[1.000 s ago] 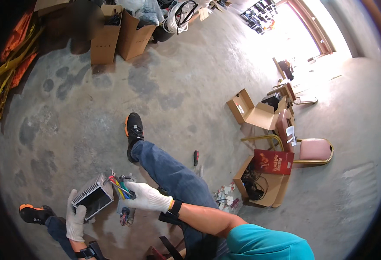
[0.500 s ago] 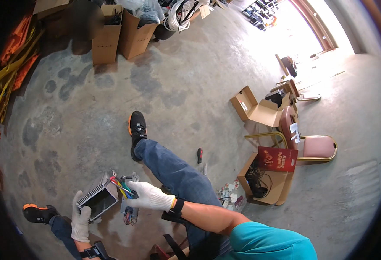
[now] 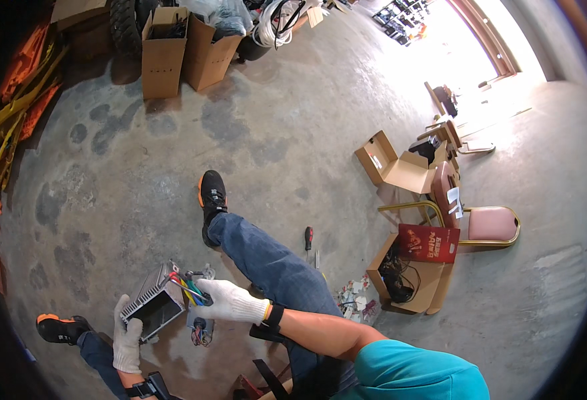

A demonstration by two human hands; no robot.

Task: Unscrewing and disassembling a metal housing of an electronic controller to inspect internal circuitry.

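Observation:
My left hand (image 3: 128,341), in a white knitted glove, is closed on the side of a grey finned metal housing (image 3: 145,291), thumb over its edge. A dark rectangular opening or panel faces me, the housing tilted above the floor. At its far right end, red, yellow, green and blue wires (image 3: 191,289) stick out. My right hand (image 3: 232,301), gloved too, is closed around a slim hand tool (image 3: 202,296) beside these wires; its exact kind is partly hidden by fingers. Just below lies a grey metal part (image 3: 201,327) with a bundle of thin wires.
On the floor to the right are a red-handled screwdriver (image 3: 308,236), a heap of small scraps (image 3: 356,297) and an open cardboard box (image 3: 424,291) with black cables. A pink-seated chair (image 3: 492,225) stands beyond. Cardboard boxes (image 3: 163,67) line the back; orange and yellow pieces (image 3: 25,100) lie at left.
My left hand and the housing have shifted slightly right, and the housing's dark face has turned a little more into view. My right hand stays almost in place with the tool.

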